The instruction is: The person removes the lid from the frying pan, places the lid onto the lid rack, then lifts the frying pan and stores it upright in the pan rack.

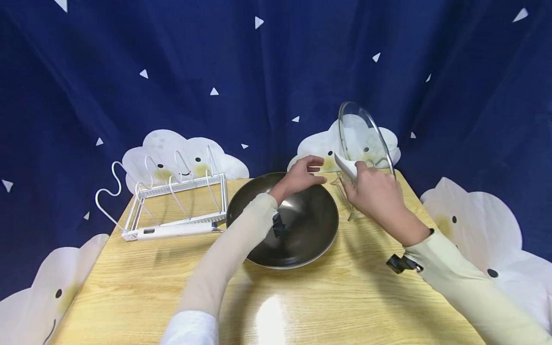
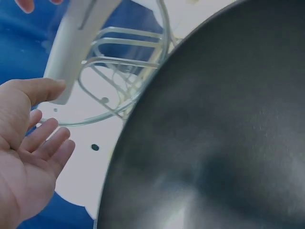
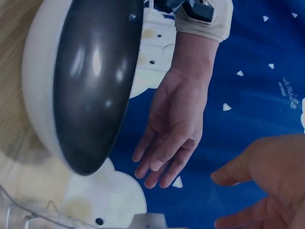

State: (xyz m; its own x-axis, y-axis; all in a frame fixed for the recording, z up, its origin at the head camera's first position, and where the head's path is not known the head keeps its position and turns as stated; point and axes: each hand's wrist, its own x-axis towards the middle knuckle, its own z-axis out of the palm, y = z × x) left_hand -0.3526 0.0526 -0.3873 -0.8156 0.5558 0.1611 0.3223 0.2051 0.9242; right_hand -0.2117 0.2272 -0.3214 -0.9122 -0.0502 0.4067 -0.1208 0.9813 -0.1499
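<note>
A glass lid (image 1: pixel 374 128) with a metal rim and a white handle (image 1: pixel 346 166) stands tilted at the right, around a small wire rack (image 1: pixel 351 211). My right hand (image 1: pixel 374 191) is beside that handle. In the right wrist view the right hand (image 3: pixel 271 183) has thumb and finger spread, with nothing visible between them. My left hand (image 1: pixel 304 173) reaches over the dark wok (image 1: pixel 310 225), fingers apart and pointing at the lid's handle. In the left wrist view the left thumb (image 2: pixel 45 89) overlaps the lid handle (image 2: pixel 71 52); whether they touch cannot be told.
A white wire rack (image 1: pixel 181 218) stands at the left of the wooden table (image 1: pixel 336 297). The wok's white handle (image 1: pixel 172 231) extends along the rack's front edge. Behind hangs a blue curtain (image 1: pixel 267 72) with white triangles and clouds.
</note>
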